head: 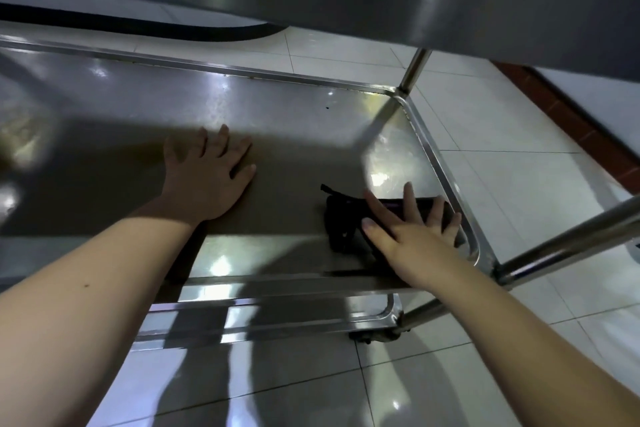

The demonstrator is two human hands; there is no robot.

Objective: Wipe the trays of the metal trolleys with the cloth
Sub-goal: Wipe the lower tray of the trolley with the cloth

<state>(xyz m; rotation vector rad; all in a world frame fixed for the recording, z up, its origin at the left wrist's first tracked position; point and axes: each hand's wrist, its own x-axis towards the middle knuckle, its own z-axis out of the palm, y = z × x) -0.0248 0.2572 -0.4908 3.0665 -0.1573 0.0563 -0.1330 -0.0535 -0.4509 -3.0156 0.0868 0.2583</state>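
Your right hand [412,236], fingers spread, presses the cloth [341,222] into the near right corner of the tray [440,163] while your left hand [207,170] lies flat and empty, so wiping seems midway, the lower tray [277,319] likely pending.

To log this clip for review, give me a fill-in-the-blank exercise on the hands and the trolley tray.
1. The right hand presses a dark ____ onto the tray with straight fingers.
2. The left hand lies flat on the same tray and holds ____.
3. The dark thing lies near the tray's ____ end, apart from the left hand.
Missing words: cloth; nothing; right.
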